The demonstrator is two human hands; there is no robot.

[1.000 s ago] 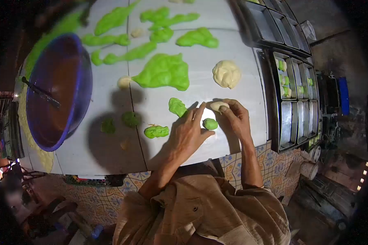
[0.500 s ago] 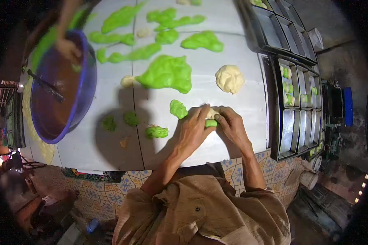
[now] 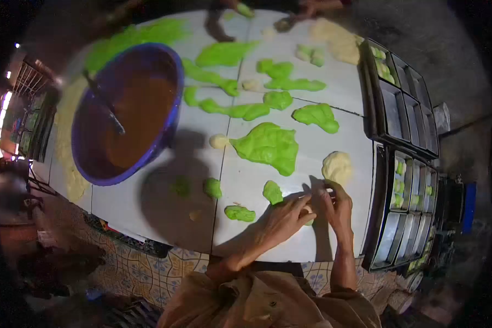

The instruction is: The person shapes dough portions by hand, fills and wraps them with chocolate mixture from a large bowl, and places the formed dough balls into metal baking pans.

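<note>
My left hand [image 3: 281, 223] is curled on the white table around a small dough piece, with a cream part [image 3: 308, 209] and a green part [image 3: 310, 222] showing beside its fingers. Farther right, my right hand [image 3: 339, 209] reaches to the lower edge of a cream dough ball [image 3: 338, 166], its thumb and fingertips closed on that edge; the exact contact is partly hidden. Just above my left hand lies a green dough lump [image 3: 272, 192]. Two more, a flattened green piece [image 3: 239, 213] and a small green lump [image 3: 212, 187], rest to the left.
A large green dough mass [image 3: 268, 146] lies mid-table. At left stands a purple basin [image 3: 176, 112] of brown liquid with a utensil in it. Metal trays [image 3: 394, 232] line the right edge, some compartments holding dough pieces. Another person's hand [image 3: 317, 6] is at the far side.
My right hand has moved away from the small dough piece to the cream dough ball. My left hand stays with the small piece. The view has shifted, and the other person's hand has left the basin.
</note>
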